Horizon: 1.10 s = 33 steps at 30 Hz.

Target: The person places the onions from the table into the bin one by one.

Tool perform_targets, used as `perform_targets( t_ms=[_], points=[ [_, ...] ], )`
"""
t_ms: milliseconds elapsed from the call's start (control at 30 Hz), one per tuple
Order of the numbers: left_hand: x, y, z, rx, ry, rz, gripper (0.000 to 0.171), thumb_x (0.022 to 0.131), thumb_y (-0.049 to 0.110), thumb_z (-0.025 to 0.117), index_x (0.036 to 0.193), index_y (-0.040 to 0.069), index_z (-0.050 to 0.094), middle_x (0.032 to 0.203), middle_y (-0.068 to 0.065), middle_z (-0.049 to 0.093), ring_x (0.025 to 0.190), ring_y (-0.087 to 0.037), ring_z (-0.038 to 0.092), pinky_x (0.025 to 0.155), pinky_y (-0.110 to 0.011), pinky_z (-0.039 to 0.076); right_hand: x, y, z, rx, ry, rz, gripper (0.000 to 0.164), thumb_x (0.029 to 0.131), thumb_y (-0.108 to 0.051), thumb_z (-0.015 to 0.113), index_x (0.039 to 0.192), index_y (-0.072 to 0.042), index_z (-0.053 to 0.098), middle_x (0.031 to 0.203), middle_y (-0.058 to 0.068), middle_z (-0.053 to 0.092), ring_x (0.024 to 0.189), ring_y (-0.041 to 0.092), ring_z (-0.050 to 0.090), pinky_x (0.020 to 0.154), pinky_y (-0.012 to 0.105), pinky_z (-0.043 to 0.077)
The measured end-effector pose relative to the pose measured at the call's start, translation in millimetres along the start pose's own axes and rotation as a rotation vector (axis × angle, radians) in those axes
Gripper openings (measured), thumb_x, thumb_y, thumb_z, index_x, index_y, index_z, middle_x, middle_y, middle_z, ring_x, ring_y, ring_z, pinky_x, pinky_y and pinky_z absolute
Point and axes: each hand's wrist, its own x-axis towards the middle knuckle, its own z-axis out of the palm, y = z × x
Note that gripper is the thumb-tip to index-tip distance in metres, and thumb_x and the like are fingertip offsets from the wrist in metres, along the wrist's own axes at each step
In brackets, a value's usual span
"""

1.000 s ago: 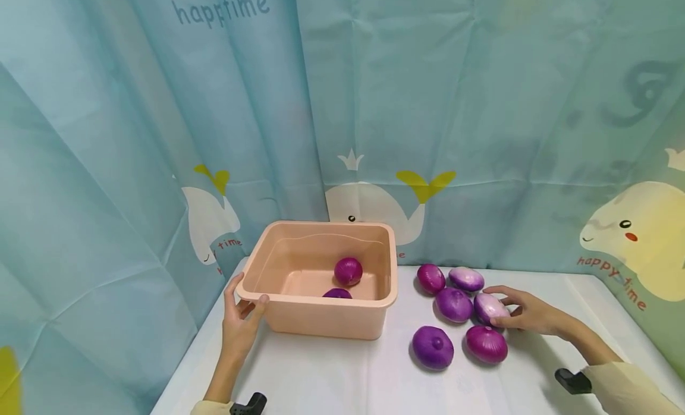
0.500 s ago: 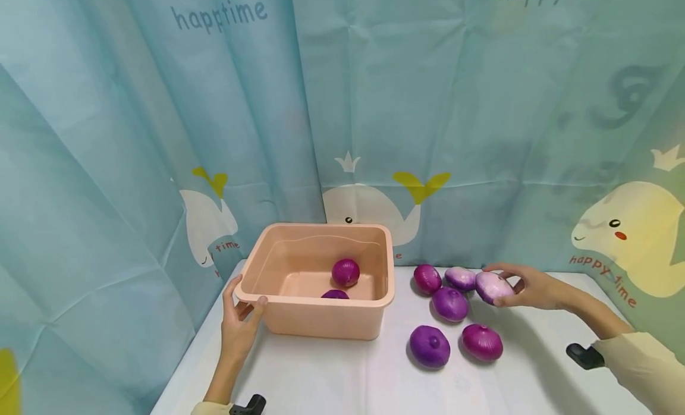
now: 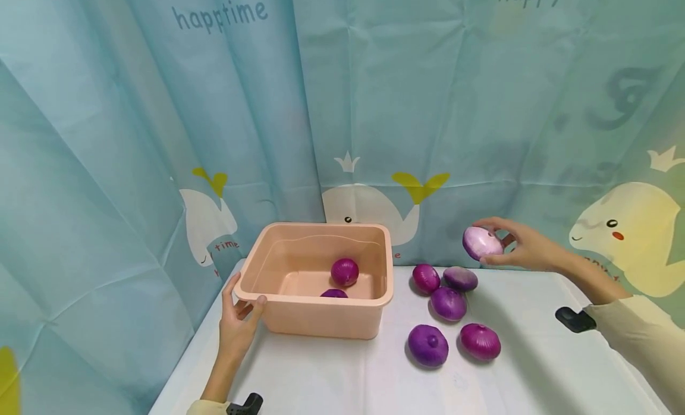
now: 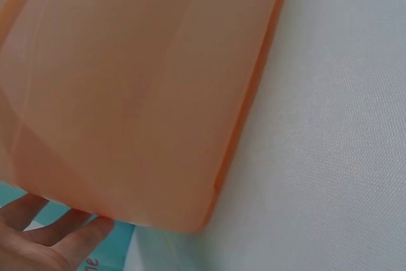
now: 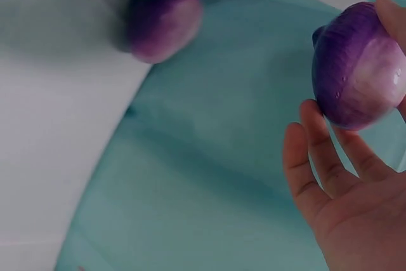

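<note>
My right hand point(image 3: 521, 247) holds a pale purple onion point(image 3: 480, 243) between thumb and fingers, raised above the table's back edge. The right wrist view shows the same onion point(image 5: 358, 68), dark purple on one side and whitish on the other. With my left hand point(image 3: 239, 326) I grip the front left corner of a peach plastic tub point(image 3: 326, 320), thumb on the rim and fingers along its side. Inside the tub lie two purple onions, one point(image 3: 345, 272) in plain sight and one point(image 3: 334, 294) partly hidden by the front wall. The tub's wall point(image 4: 127, 93) fills much of the left wrist view.
Several more onions lie right of the tub on the white table point(image 3: 299, 373). A red-purple onion point(image 3: 426, 279), a dull purple one point(image 3: 461, 278) and a violet one point(image 3: 448, 304) cluster at the back. A blue curtain point(image 3: 374, 106) with whale prints hangs behind.
My right hand has lifted the pale onion from the cluster, up and slightly left, clear of the table. The left hand stays at the tub's corner.
</note>
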Motion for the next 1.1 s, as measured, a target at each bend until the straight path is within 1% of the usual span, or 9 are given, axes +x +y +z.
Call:
perform_targets(
  t_ms=[100, 233, 400, 600, 667, 833, 1100],
  points=[
    [1.3, -1.3, 0.4, 0.004, 0.003, 0.000, 0.077, 0.102, 0.021, 0.065, 0.163, 0.034, 0.020, 0.161, -0.011, 0.040, 0.131, -0.034, 0.054, 0.085, -0.013, 0.048, 8, -6, -5, -0.015, 0.032, -0.023, 0.068, 0.082, -0.018, 0.089, 0.142, -0.014, 0.058, 0.124, 0.007, 0.060, 0.087, 0.017, 0.065, 0.073, 0.030, 0.056],
    [2.1, -3.6, 1.4, 0.021, 0.012, -0.006, 0.077, 0.102, 0.022, 0.066, 0.163, 0.035, 0.021, 0.160, -0.007, 0.040, 0.129, -0.026, 0.055, 0.086, -0.014, 0.049, 15, -13, -10, -0.023, 0.039, -0.002, 0.070, 0.082, -0.022, 0.089, 0.144, -0.015, 0.056, 0.126, 0.009, 0.058, 0.087, 0.019, 0.065, 0.072, 0.029, 0.056],
    [1.9, -4.8, 1.7, 0.012, 0.017, 0.004, 0.076, 0.101, 0.021, 0.066, 0.163, 0.034, 0.023, 0.161, -0.004, 0.038, 0.128, -0.015, 0.053, 0.089, -0.011, 0.047, 19, -19, -11, -0.023, 0.031, 0.027, 0.072, 0.082, -0.027, 0.089, 0.146, -0.016, 0.055, 0.131, 0.009, 0.055, 0.090, 0.022, 0.065, 0.069, 0.030, 0.056],
    [2.3, -5.3, 1.7, -0.014, 0.011, 0.005, 0.074, 0.101, 0.019, 0.066, 0.162, 0.032, 0.025, 0.160, -0.006, 0.039, 0.121, -0.002, 0.052, 0.088, -0.011, 0.048, 27, -27, -8, -0.023, 0.019, 0.019, 0.070, 0.083, -0.029, 0.088, 0.144, -0.016, 0.056, 0.134, 0.012, 0.057, 0.092, 0.024, 0.065, 0.068, 0.031, 0.056],
    [2.4, -5.4, 1.7, -0.023, 0.008, 0.006, 0.073, 0.101, 0.019, 0.066, 0.161, 0.032, 0.026, 0.160, -0.007, 0.039, 0.119, 0.000, 0.052, 0.087, -0.011, 0.049, 33, -31, -7, -0.031, 0.012, 0.014, 0.070, 0.083, -0.029, 0.088, 0.144, -0.017, 0.057, 0.134, 0.011, 0.058, 0.091, 0.023, 0.065, 0.069, 0.032, 0.056],
    [1.6, -5.6, 2.0, -0.029, 0.020, 0.009, 0.073, 0.101, 0.018, 0.067, 0.161, 0.030, 0.027, 0.160, -0.007, 0.039, 0.119, 0.002, 0.052, 0.087, -0.011, 0.049, 52, -45, -2, -0.042, -0.026, -0.034, 0.068, 0.083, -0.028, 0.088, 0.143, -0.017, 0.057, 0.135, 0.010, 0.060, 0.090, 0.022, 0.065, 0.072, 0.035, 0.055],
    [1.4, -6.7, 2.1, -0.002, 0.051, 0.006, 0.074, 0.099, 0.020, 0.069, 0.160, 0.030, 0.029, 0.158, -0.011, 0.043, 0.113, 0.006, 0.054, 0.087, -0.011, 0.048, 93, -72, 16, -0.042, -0.069, -0.113, 0.066, 0.082, -0.025, 0.087, 0.142, -0.018, 0.059, 0.137, 0.005, 0.061, 0.105, 0.026, 0.060, 0.085, 0.042, 0.054]
  ],
)
